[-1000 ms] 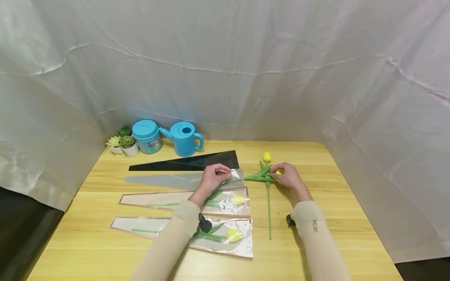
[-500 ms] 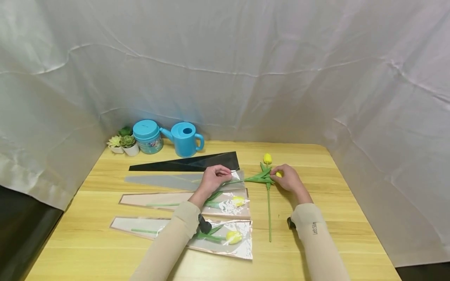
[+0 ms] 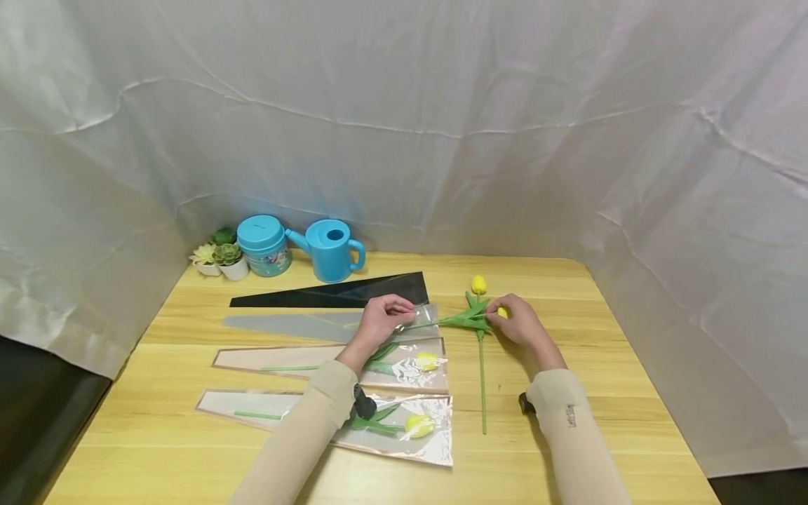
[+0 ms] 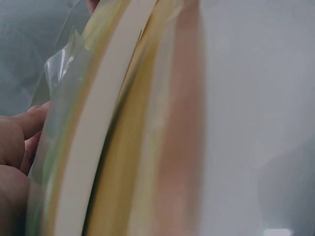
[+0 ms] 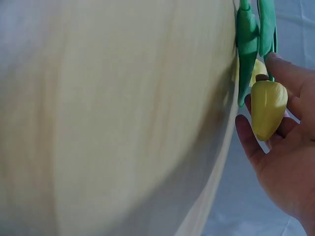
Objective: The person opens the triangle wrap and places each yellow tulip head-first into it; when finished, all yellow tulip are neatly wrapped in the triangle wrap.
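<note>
My left hand (image 3: 384, 317) pinches the open mouth of a grey-clear flower sleeve (image 3: 303, 325) lying flat on the wooden table (image 3: 568, 435). The left wrist view shows my fingers (image 4: 22, 130) against crinkled clear film (image 4: 59, 73). My right hand (image 3: 521, 322) grips a yellow tulip by its bud (image 3: 501, 312), with its green leaves (image 3: 466, 320) and stem pointing left toward the sleeve mouth. In the right wrist view the bud (image 5: 268, 101) sits between my thumb and fingers. A second tulip (image 3: 482, 379) lies loose under it, its bud (image 3: 479, 284) at the far end.
Two sleeves holding tulips (image 3: 391, 365) (image 3: 385, 423) lie nearer me, and a black sleeve (image 3: 341, 291) lies farther back. A blue watering can (image 3: 331, 249), a teal jar (image 3: 265, 244) and small succulents (image 3: 221, 255) stand at the back left. White cloth (image 3: 404, 140) surrounds the table.
Both hands keep their grips. My right hand and forearm have drifted slightly right and toward me with the tulip.
</note>
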`<state>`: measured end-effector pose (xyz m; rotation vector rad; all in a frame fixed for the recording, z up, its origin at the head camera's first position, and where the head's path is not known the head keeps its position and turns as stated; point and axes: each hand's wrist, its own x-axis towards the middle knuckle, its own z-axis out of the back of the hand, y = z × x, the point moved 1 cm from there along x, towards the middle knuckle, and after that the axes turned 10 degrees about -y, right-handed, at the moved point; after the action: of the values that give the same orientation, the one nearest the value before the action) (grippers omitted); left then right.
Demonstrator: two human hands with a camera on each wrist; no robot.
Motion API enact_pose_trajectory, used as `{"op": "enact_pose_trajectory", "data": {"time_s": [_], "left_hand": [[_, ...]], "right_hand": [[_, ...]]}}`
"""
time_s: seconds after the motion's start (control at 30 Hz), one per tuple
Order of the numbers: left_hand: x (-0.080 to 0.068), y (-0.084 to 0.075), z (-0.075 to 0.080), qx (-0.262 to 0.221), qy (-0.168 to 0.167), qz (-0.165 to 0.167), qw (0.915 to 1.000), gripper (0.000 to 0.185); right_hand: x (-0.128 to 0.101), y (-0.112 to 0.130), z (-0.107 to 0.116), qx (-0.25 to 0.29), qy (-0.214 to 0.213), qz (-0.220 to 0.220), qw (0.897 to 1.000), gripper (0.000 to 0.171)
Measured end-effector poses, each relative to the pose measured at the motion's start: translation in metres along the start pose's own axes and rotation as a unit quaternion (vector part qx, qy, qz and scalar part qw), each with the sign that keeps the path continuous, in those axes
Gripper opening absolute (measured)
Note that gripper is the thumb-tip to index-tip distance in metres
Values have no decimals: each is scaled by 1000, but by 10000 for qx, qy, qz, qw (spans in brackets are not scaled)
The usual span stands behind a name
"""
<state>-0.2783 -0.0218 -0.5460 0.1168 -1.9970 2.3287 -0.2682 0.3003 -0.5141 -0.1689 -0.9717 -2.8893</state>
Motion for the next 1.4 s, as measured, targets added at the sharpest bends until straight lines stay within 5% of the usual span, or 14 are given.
{"op": "enact_pose_trajectory", "data": {"time_s": [0.5, 1.13, 1.4], "left_hand": [[-3, -9, -3, -67, 10, -48, 10000, 14], [-5, -16, -9, -31, -117, -116, 9999, 17], [-5, -21, -10, -214, 87, -170, 9996, 16]], "right_hand": [[-12, 20, 9, 179, -73, -96, 9998, 12], [-10, 52, -11, 338, -218, 333, 9986, 7], [-10, 63, -21, 315, -225, 360, 9986, 8]]}}
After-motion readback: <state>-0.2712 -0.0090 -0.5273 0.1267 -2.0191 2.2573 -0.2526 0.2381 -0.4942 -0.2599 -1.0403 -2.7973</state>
